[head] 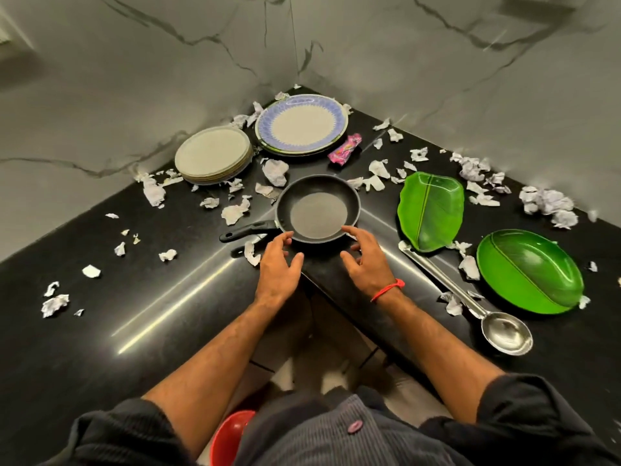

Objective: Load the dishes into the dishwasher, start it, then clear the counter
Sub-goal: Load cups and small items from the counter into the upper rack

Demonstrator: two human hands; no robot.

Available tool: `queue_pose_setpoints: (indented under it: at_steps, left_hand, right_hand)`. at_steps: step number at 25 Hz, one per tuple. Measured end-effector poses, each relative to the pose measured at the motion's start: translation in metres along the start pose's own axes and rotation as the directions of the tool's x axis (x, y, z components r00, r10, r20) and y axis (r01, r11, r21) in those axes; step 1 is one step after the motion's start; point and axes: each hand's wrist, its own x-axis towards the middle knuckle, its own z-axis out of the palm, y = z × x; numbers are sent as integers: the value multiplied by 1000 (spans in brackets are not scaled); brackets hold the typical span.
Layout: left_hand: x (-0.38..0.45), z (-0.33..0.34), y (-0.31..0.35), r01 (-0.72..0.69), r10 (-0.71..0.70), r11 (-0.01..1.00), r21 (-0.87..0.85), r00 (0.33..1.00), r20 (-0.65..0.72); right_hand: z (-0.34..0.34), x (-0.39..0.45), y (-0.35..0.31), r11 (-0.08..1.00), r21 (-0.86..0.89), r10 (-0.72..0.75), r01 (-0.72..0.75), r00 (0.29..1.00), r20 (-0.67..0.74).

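Where our black counter (100,331) corners, one frying pan (318,210) sits. Our left hand (279,264) and right hand (368,260), fingers spread, touch its near rim, gripping nothing.

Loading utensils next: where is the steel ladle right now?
The steel ladle lies on the right side of the head view, on the black counter, between the right hand and the nearer green leaf plate.
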Motion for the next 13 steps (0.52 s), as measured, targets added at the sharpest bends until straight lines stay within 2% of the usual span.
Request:
queue_pose_setpoints:
  at_steps: [9, 13]
  left_hand:
    - [36, 12, -7, -53, 52, 997, 48, 998, 19]
    - [55, -5, -11, -77, 76, 975, 208, 997, 13]
  right_hand:
    - [1, 20, 4, 999, -18, 43, -44, 998, -44]
    - [15, 29, 1, 997, -42, 54, -60, 989, -135]
